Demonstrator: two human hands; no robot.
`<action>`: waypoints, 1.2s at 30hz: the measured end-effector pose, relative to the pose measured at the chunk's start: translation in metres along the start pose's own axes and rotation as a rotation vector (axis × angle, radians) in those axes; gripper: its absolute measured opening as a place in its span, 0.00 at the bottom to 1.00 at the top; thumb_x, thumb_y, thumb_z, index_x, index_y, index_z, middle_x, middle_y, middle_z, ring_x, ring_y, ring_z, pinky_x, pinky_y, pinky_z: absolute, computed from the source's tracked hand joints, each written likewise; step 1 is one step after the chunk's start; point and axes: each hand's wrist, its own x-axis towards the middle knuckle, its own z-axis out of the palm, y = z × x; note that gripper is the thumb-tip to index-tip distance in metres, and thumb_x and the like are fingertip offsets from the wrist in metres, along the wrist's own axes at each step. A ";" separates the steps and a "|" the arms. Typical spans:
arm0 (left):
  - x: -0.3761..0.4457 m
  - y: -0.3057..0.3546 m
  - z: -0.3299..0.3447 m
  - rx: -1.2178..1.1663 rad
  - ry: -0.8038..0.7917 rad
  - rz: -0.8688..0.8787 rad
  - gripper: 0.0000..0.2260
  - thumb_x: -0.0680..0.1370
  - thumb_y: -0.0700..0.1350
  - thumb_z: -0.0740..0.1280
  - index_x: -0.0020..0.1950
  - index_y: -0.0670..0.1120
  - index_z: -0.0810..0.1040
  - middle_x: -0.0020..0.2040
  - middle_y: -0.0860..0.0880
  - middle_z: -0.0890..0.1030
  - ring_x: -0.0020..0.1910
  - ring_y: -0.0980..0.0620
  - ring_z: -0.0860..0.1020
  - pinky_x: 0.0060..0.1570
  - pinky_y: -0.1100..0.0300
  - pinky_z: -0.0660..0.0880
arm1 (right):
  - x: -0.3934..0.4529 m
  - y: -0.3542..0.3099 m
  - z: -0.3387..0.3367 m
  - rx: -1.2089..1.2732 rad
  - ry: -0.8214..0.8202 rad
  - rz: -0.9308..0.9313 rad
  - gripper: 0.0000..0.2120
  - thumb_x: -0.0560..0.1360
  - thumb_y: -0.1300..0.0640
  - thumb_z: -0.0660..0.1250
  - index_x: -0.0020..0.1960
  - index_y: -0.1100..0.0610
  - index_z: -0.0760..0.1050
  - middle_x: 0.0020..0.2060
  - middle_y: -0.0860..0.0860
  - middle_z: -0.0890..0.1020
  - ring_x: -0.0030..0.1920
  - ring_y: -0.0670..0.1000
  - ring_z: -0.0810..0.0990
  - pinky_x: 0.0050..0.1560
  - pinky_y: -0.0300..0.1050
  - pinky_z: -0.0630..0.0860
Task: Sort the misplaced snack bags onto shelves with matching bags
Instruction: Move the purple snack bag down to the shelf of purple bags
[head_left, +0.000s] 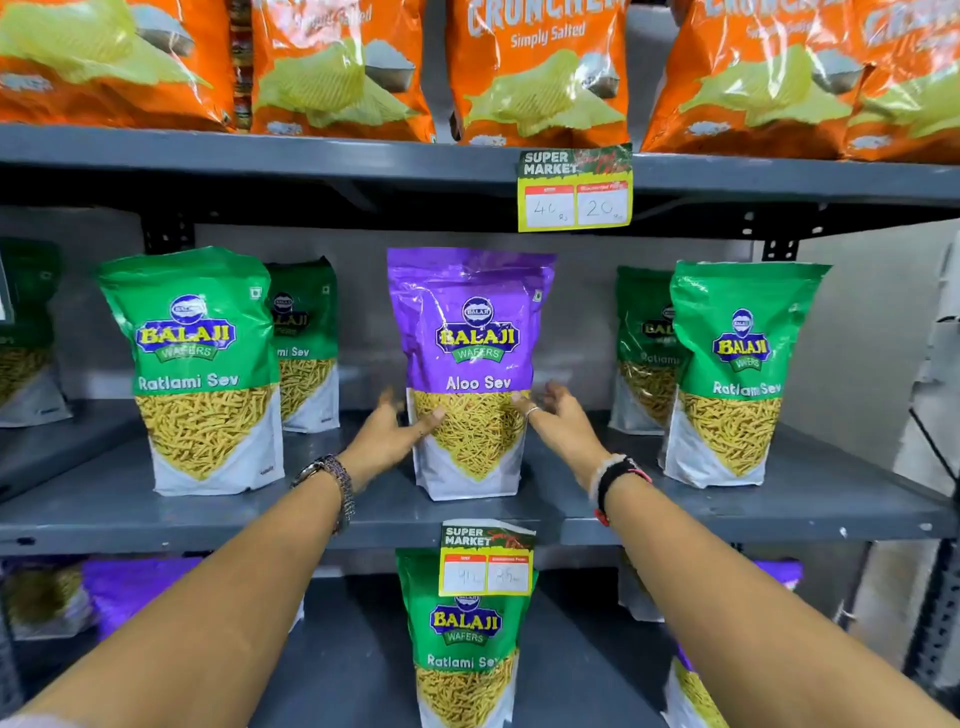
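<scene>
Aloo Sev bag: the purple pouch stands upright at the middle of the middle shelf, near its front edge, with green Ratlami Sev bags on both sides.

Head view:
- Your left hand is at the pouch's lower left side, thumb touching its front face. Your right hand is at the lower right side. The fingers of both hands are spread open; neither has closed on the pouch.
- On the lower shelf, one green Ratlami Sev bag stands among purple bags, directly below a price tag. Judged from this, two bags are swapped between the two shelves.

Risks from this position:
- The pouch is flexible and glossy. Pressing only the lower sides may let the top fold forward or the film slip between your palms.
- The overhead shelf edge and its hanging price tag sit close above the pouch top. Lifting straight up may snag them.
- The neighbouring green bags stand free and could be toppled by a wide sideways sweep.
</scene>
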 end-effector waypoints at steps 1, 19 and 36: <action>0.001 -0.004 0.001 -0.056 -0.012 0.004 0.20 0.72 0.49 0.69 0.61 0.45 0.70 0.64 0.43 0.77 0.65 0.44 0.74 0.68 0.51 0.68 | 0.000 0.001 0.004 0.100 -0.035 0.006 0.24 0.74 0.54 0.67 0.66 0.64 0.66 0.65 0.58 0.75 0.59 0.51 0.76 0.52 0.35 0.75; -0.078 -0.003 -0.035 -0.125 0.326 -0.052 0.14 0.70 0.43 0.72 0.54 0.49 0.75 0.57 0.44 0.81 0.61 0.45 0.77 0.65 0.45 0.71 | -0.056 -0.012 0.035 0.350 -0.059 -0.050 0.25 0.59 0.53 0.80 0.52 0.60 0.79 0.46 0.57 0.86 0.48 0.56 0.85 0.55 0.52 0.80; -0.247 -0.121 -0.074 -0.085 0.416 -0.265 0.20 0.68 0.25 0.68 0.59 0.31 0.71 0.42 0.47 0.80 0.34 0.61 0.78 0.35 0.74 0.75 | -0.186 0.088 0.140 0.366 -0.356 0.088 0.14 0.59 0.60 0.80 0.41 0.53 0.80 0.32 0.43 0.85 0.29 0.38 0.79 0.31 0.30 0.75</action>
